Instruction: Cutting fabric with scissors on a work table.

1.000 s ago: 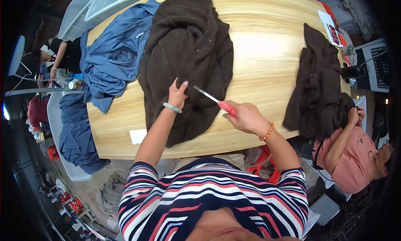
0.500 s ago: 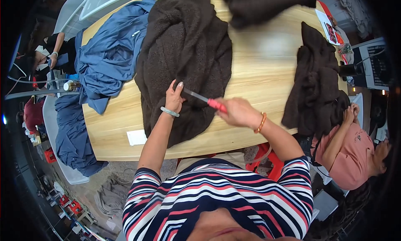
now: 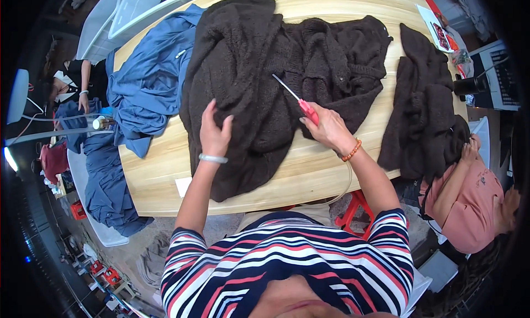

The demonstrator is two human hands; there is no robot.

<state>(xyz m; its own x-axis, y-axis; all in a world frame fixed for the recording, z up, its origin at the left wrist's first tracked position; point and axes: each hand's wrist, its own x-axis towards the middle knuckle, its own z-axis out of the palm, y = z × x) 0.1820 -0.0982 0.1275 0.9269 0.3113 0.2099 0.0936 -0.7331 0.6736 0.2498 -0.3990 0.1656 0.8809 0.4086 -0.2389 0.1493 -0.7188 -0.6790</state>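
My right hand [image 3: 330,131] grips the red handle of a tool [image 3: 287,89] with a thin, pale metal shaft. The shaft slants up and left above the dark fabric; whether its tip touches cannot be told. A thin cord or hose [image 3: 349,180] runs down from near my right wrist past the table's edge. My left hand [image 3: 215,135] is open, fingers apart, over a fuzzy dark brown garment [image 3: 234,53], holding nothing. Up against that garment, on its right, lies another dark brown knit piece [image 3: 353,56], heaped in folds.
Blue garments [image 3: 149,70] cover the left of the wooden table [image 3: 309,180]. More dark brown knitwear [image 3: 422,103] lies at the right edge, beside a person in pink [image 3: 466,202]. A white card [image 3: 183,186] sits at the near edge. Another person [image 3: 83,81] is at far left.
The dark brown piece blurred in the air at the upper right now lies on the table. My left hand has come off the fabric and opened. My right hand has moved right with the tool.
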